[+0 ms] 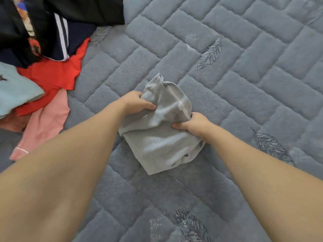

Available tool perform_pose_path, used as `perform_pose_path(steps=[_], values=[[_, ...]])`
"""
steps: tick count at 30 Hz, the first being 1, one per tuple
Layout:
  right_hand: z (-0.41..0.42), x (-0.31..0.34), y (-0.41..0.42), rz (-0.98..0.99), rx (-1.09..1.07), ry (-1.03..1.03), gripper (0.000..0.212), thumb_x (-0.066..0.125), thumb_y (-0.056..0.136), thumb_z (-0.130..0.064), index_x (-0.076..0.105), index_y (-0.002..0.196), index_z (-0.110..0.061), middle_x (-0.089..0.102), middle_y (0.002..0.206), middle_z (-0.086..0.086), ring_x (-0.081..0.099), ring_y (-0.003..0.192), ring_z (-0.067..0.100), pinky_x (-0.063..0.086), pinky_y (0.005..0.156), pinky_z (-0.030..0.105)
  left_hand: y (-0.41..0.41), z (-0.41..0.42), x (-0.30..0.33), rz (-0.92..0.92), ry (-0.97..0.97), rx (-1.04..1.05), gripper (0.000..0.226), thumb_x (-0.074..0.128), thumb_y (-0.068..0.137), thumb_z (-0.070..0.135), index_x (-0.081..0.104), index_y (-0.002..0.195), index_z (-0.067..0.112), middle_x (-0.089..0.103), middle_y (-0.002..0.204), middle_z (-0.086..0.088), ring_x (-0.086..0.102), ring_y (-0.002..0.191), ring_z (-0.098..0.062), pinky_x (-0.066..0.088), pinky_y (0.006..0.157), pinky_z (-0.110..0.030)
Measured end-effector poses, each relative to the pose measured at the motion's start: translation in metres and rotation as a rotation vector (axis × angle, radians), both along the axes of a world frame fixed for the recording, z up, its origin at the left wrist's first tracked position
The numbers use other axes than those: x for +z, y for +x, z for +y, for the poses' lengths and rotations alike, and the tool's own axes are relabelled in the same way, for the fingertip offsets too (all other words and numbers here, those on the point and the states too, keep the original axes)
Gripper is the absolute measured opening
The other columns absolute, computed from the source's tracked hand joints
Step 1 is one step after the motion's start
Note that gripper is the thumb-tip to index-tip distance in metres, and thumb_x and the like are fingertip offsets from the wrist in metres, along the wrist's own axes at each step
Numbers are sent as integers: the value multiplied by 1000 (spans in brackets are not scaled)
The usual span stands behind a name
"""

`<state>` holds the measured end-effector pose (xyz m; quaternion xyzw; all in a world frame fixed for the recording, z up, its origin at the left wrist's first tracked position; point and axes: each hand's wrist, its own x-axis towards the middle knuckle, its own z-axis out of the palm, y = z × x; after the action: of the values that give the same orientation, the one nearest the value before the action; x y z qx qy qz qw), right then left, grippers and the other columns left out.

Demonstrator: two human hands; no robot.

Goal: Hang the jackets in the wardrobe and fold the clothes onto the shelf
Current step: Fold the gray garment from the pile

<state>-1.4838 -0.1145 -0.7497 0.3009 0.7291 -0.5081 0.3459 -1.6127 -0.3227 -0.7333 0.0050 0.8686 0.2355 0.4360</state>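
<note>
Both the left hand (138,102) and right hand (190,124) clutch the grey garment (157,140) mid-quilt (244,84); they'd best smooth it flat before folding

The grey garment (158,130) is a soft knit piece, crumpled and partly bunched, lying on the quilted grey-blue bedspread (244,84). Its upper portion is gathered into raised folds, while its lower portion lies flatter. A pile of clothes (43,63), black, navy, red, pink and light blue, lies well apart at upper left.
</note>
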Motion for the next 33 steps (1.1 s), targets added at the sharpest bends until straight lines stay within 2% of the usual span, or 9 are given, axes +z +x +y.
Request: perform_pose_path(steps=[2, 7, 11, 15, 17, 21, 25, 28, 33], values=[[9, 1, 4, 20, 42, -77, 53, 87, 68, -41, 64, 113, -26, 69, 107, -7, 65, 98, 14, 51, 94, 35, 3, 6, 5, -49, 15, -24, 38, 79, 69, 54, 74, 99, 30, 74, 100, 8, 70, 89, -15, 55, 86, -36], [33, 3, 39, 3, 70, -120, 54, 85, 70, -39, 63, 118, -28, 70, 109, -8, 65, 102, 13, 50, 98, 37, 34, 38, 29, -56, 54, -60, 50, 68, 77, 68, 68, 109, 29, 69, 103, 10, 65, 90, -9, 50, 76, -28], [67, 30, 92, -16, 26, -61, 43, 82, 76, -31, 64, 114, -21, 69, 107, -5, 65, 100, 14, 50, 95, 33, 79, 80, 47, -65, -4, -114, 54, 65, 83, 63, 65, 117, 20, 68, 109, 2, 64, 96, -18, 51, 92, -38], [121, 84, 159, -5, -51, -35, 25, 81, 79, -28, 65, 98, -29, 68, 100, -10, 63, 89, 6, 47, 76, 21, 140, 140, 80, -92, 53, -140, 49, 61, 89, 55, 61, 120, 18, 67, 116, -2, 64, 101, -22, 50, 97, -43], [153, 111, 198, -6, -142, -38, 24, 81, 80, -26, 66, 97, -28, 69, 99, -8, 63, 87, 5, 48, 73, 20, 171, 178, 103, -76, 87, -147, 51, 60, 90, 53, 59, 124, 16, 65, 119, -3, 63, 105, -25, 50, 97, -43], [209, 164, 285, -12, -404, -7, 36, 86, 74, -30, 69, 104, -22, 73, 101, -2, 70, 92, 17, 56, 87, 34, 234, 255, 157, -87, 196, -134, 40, 60, 93, 48, 62, 118, 17, 67, 111, -3, 64, 100, -25, 51, 96, -43], [251, 233, 384, -33, -635, 26, 54, 90, 67, -35, 67, 111, -15, 73, 103, 4, 71, 93, 22, 56, 91, 40, 311, 332, 223, -97, 302, -157, 28, 62, 94, 42, 60, 108, 18, 66, 97, -1, 64, 88, -22, 53, 76, -35], [267, 290, 465, -73, -774, 29, 64, 93, 59, -34, 67, 113, -9, 74, 103, 10, 71, 94, 29, 56, 90, 47, 378, 379, 278, -137, 387, -251, 31, 64, 92, 41, 63, 109, 15, 70, 102, -5, 67, 91, -26, 56, 84, -40], [246, 392, 605, -56, -1067, 19, 55, 88, 66, -18, 66, 116, -9, 72, 108, 16, 69, 99, 35, 54, 92, 52, 502, 424, 381, -187, 545, -473, 35, 64, 92, 40, 64, 115, 13, 69, 105, -5, 65, 90, -22, 50, 71, -32]])
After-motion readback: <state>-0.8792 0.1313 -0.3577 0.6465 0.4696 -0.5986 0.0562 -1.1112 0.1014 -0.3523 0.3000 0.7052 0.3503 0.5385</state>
